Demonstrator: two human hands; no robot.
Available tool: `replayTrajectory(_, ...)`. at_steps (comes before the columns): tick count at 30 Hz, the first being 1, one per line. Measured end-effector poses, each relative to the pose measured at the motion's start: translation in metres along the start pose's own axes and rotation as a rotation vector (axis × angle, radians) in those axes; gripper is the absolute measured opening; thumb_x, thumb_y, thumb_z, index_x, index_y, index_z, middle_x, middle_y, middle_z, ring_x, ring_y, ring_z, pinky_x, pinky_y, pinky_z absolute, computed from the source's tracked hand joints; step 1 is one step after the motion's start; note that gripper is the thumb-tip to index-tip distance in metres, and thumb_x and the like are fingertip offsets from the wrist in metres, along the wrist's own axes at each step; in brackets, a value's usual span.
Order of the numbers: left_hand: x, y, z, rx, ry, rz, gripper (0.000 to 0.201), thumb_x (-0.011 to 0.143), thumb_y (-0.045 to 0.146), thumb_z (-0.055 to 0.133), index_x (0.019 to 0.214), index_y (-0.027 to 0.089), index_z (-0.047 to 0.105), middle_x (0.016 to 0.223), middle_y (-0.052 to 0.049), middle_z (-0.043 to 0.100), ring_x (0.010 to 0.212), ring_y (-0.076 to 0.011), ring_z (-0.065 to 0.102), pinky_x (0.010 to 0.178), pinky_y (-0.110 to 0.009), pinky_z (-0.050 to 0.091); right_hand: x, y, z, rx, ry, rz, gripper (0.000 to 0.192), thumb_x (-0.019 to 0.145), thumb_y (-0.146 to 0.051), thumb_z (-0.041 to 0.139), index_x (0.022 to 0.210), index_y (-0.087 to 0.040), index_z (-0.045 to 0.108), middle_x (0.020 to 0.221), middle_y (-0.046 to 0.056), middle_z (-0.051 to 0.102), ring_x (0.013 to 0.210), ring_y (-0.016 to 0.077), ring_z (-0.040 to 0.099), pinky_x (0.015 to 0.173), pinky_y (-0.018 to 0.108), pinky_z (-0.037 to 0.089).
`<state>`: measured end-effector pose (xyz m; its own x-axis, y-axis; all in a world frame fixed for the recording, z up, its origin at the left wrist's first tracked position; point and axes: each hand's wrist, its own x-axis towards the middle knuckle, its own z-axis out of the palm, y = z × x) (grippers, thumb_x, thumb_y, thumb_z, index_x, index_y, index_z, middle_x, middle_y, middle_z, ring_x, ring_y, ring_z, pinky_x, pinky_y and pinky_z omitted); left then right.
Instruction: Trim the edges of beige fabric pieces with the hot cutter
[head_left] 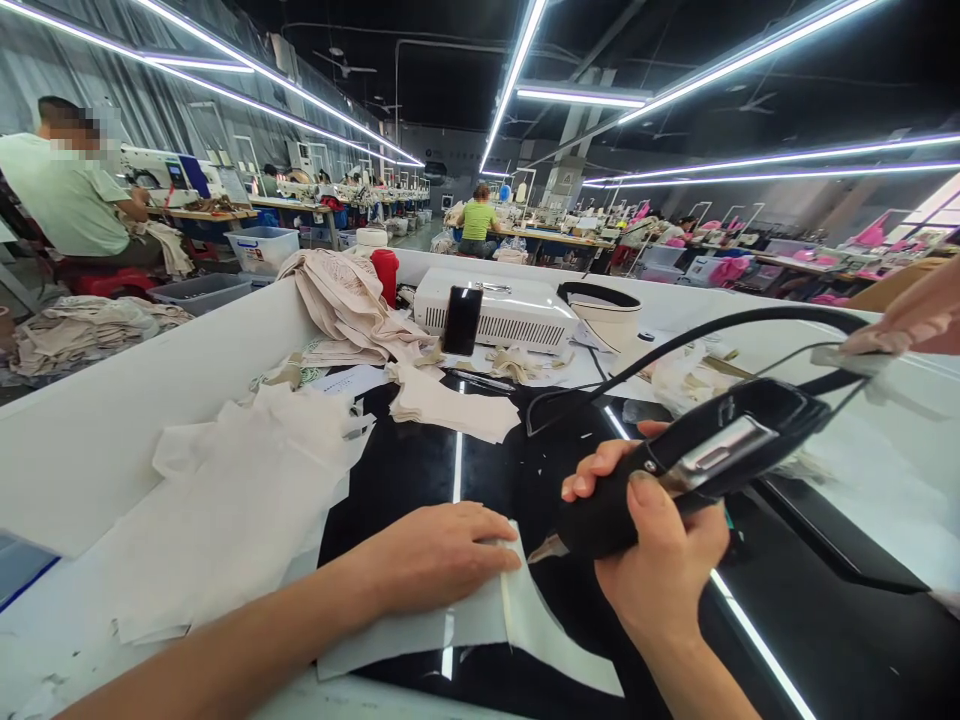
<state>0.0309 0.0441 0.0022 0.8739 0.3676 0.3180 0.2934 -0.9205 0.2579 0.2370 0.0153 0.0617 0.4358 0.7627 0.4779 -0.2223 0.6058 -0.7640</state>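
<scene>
The black cutting tool (675,470) lies with its long axis running from 8 to 2 o'clock, tip at 8, over the pale fabric piece (525,620) on the black table (420,470). The right hand (660,560) has a closed grip around its handle. The left hand (435,555) lies flat, grip wide, pressing the fabric.
</scene>
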Motion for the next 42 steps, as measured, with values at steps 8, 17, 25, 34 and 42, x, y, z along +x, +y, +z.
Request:
replayTrajectory(8, 0.0, -0.002, -0.002, 0.037, -0.002, 0.021, 0.023, 0.112, 0.01, 0.063, 0.127, 0.021, 0.077, 0.144, -0.008, 0.079, 0.135, -0.0255, 0.075, 0.119, -0.035, 0.058, 0.0, -0.001, 0.001, -0.042, 0.01, -0.001, 0.033, 0.089, -0.032, 0.088, 0.117, -0.026, 0.07, 0.081, -0.004, 0.072, 0.059, 0.0169, 0.068, 0.056, 0.033, 0.063)
replayTrajectory(17, 0.004, 0.015, 0.005, 0.055, 0.108, 0.066, 0.017, 0.117, 0.024, 0.064, 0.125, 0.016, 0.076, 0.123, -0.009, 0.08, 0.114, -0.0234, 0.077, 0.106, -0.036, 0.063, -0.002, -0.013, -0.01, -0.027, 0.009, -0.037, 0.035, 0.088, -0.035, 0.092, 0.116, -0.028, 0.072, 0.081, -0.004, 0.072, 0.059, 0.0167, 0.068, 0.057, 0.031, 0.062)
replayTrajectory(25, -0.001, 0.014, 0.01, 0.021, 0.052, 0.066, 0.011, 0.116, 0.021, 0.065, 0.114, 0.017, 0.076, 0.12, -0.007, 0.079, 0.106, -0.02, 0.077, 0.1, -0.031, 0.063, -0.01, -0.012, -0.007, -0.018, 0.005, -0.027, 0.037, 0.089, -0.037, 0.094, 0.117, -0.028, 0.072, 0.082, -0.004, 0.074, 0.06, 0.0159, 0.069, 0.058, 0.03, 0.064)
replayTrajectory(34, -0.004, 0.012, 0.006, -0.045, 0.03, 0.057, 0.021, 0.12, 0.026, 0.058, 0.116, 0.017, 0.077, 0.122, -0.008, 0.081, 0.109, -0.0209, 0.078, 0.099, -0.032, 0.065, -0.017, -0.008, 0.0, 0.008, -0.018, -0.02, 0.033, 0.092, -0.036, 0.09, 0.119, -0.027, 0.073, 0.082, -0.004, 0.074, 0.061, 0.0155, 0.069, 0.057, 0.03, 0.065)
replayTrajectory(42, -0.004, 0.012, 0.008, -0.023, 0.044, 0.062, 0.018, 0.119, 0.024, 0.062, 0.109, 0.019, 0.076, 0.118, -0.005, 0.081, 0.109, -0.0201, 0.078, 0.097, -0.029, 0.063, -0.019, -0.009, 0.001, 0.005, -0.027, -0.014, 0.035, 0.092, -0.037, 0.091, 0.119, -0.028, 0.071, 0.082, -0.003, 0.073, 0.06, 0.0164, 0.069, 0.059, 0.031, 0.064)
